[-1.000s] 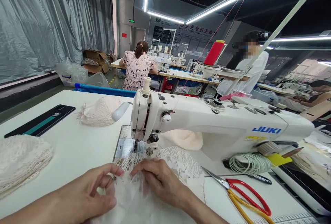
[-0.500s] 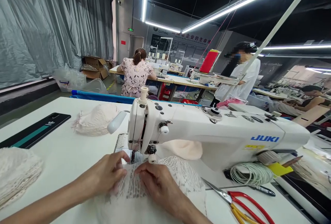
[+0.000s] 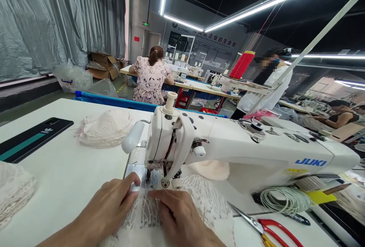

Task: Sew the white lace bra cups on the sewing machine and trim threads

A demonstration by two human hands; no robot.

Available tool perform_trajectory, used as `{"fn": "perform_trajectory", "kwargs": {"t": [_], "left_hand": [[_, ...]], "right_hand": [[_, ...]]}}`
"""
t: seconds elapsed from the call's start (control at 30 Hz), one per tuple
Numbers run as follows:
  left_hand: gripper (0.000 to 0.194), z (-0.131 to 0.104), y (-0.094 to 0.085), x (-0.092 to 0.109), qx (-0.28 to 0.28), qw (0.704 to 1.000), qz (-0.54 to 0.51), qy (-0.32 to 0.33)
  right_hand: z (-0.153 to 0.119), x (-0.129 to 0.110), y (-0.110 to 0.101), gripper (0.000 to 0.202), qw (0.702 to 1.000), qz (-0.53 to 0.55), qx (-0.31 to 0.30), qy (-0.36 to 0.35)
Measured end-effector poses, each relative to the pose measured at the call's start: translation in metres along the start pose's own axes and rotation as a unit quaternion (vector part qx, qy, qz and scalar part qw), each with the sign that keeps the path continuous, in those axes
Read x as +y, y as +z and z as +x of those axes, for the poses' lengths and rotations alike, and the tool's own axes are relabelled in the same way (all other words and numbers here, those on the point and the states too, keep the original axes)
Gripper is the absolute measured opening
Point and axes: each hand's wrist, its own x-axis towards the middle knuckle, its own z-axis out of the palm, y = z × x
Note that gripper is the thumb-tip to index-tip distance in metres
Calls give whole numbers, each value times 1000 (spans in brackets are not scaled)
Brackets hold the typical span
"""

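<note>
White lace fabric (image 3: 148, 211) lies under both hands in front of the sewing machine (image 3: 242, 140), just short of the presser foot (image 3: 148, 176). My left hand (image 3: 110, 205) is closed at the lace's left edge, with the index finger bent beside the metal needle plate (image 3: 155, 178) and the thumb below it. My right hand (image 3: 182, 212) is closed on the lace from the right, fingers pressed together and fingertips near the top edge. More lace spreads right of that hand, beneath the machine arm. The fingertips' undersides are hidden.
Red-handled scissors (image 3: 261, 226) and a coil of pale cord (image 3: 285, 200) lie at right. Lace piles (image 3: 105, 129) and a black, phone-like object (image 3: 37, 138) rest at left. A cream cloth piece (image 3: 211, 169) sits behind the machine arm. Co-workers are seated and standing beyond.
The camera view has shifted, so the machine sits further right and looks larger. Both hands and the lace are slightly lower, apart from the presser foot. The left fingers have drawn closer together.
</note>
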Motion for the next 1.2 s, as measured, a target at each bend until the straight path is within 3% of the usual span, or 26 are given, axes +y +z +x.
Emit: {"fn": "perform_trajectory", "kwargs": {"t": [0.23,0.37,0.57,0.67,0.8,0.9,1.03,1.2], "left_hand": [[24,-3,0,1,-33,999,6,-4],[27,-4,-2,1,-44,999,-4,-2],[27,-5,0,-2,-38,999,-5,4],[34,-7,8,-7,-12,1000,10,25],[42,-14,18,-14,106,985,87,102],[32,-17,20,-13,161,955,158,191],[34,-13,18,-10,209,914,168,306],[34,-6,20,-11,195,912,149,327]], "right_hand": [[-6,7,4,35,999,-22,20,-38],[-4,4,1,37,1000,1,-7,-30],[-4,-1,-2,40,1000,-17,3,-23],[-8,3,-1,41,998,-46,-43,-26],[-6,2,-2,38,988,-106,-98,-47],[0,-4,-3,29,982,-153,-75,-78],[6,-7,-6,25,973,-210,-26,-95],[8,-13,-2,18,959,-237,96,-124]]}}
